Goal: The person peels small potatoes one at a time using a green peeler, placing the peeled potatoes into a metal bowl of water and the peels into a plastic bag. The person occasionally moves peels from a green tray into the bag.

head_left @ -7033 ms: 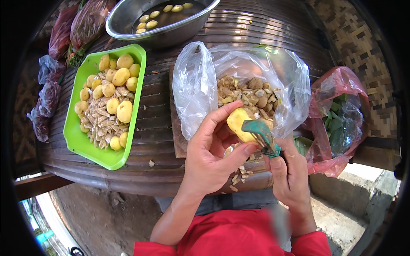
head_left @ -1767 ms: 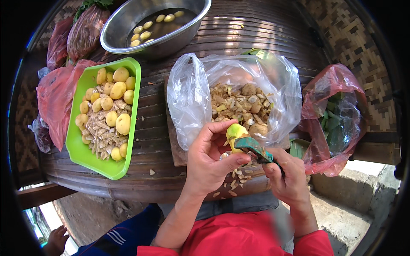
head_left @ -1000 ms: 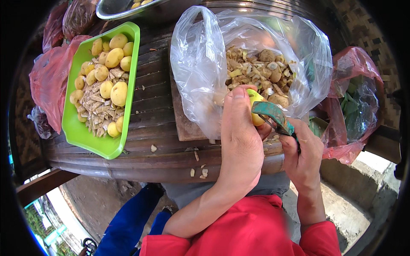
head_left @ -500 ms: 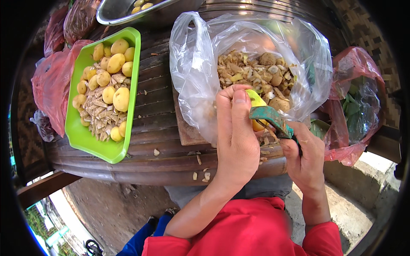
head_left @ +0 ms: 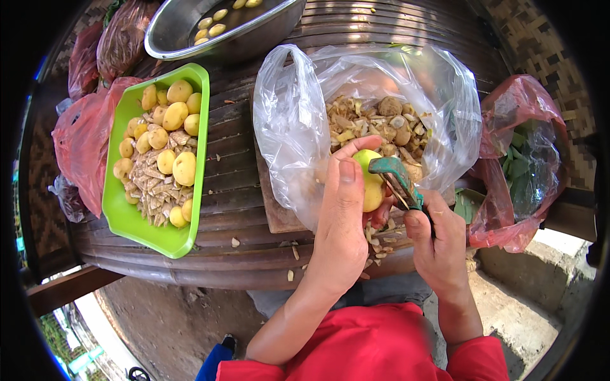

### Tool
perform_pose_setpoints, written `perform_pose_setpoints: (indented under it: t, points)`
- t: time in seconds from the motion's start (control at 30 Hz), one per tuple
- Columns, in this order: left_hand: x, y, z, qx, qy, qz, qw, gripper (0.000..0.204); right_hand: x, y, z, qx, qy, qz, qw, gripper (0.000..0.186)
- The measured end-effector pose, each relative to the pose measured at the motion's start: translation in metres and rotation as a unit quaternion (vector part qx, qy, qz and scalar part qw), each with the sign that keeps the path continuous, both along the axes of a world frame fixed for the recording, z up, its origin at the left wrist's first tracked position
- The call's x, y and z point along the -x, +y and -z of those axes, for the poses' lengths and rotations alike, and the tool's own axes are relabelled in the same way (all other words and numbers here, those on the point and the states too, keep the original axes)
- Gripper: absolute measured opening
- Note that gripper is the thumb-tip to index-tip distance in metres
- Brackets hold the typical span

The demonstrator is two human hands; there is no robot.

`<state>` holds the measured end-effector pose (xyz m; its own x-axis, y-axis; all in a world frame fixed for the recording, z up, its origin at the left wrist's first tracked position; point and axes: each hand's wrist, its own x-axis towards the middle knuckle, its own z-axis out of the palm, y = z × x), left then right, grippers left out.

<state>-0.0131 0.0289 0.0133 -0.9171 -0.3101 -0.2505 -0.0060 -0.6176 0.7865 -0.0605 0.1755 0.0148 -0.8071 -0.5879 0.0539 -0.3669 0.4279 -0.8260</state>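
Here's the left hand (head_left: 340, 222), wrapped around a yellow potato (head_left: 372, 195), thumb up along its near side, the fruit of the moment sitting just in front of the open clear plastic bag (head_left: 291, 127). Over on the right, the right hand (head_left: 440, 236) is closed around the handle of a green peeler (head_left: 395, 174), its head right up against the potato's upper right side! Inside that bag, a heap of brownish peelings (head_left: 356, 120), and more scraps (head_left: 381, 249) lie below the hands near the edge of the tabletop (head_left: 232, 149). To the left, a bright green tray (head_left: 143, 233) carries whole yellow potatoes (head_left: 184, 168) beside a pile of pale brown strips (head_left: 154, 193) (exactly what they're cut from, I cannot tell). Behind it stands a metal basin (head_left: 257, 43) with potatoes in dark water, and far right, a red plastic bag (head_left: 502, 232) holds green leaves (head_left: 518, 155).
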Motion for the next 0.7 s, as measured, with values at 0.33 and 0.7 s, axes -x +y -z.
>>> perform_pose_setpoints:
  t: [0.33,0.7]
  points:
    - [-0.015,-0.020,0.010,0.030,0.063,0.120,0.990,0.071,0.004,-0.003,-0.011,-0.016,0.002,0.005,1.000,0.021]
    - [-0.020,-0.014,0.020,-0.145,0.101,0.012,0.984,0.062,-0.009,-0.004,-0.003,0.026,-0.038,0.021,0.999,0.018]
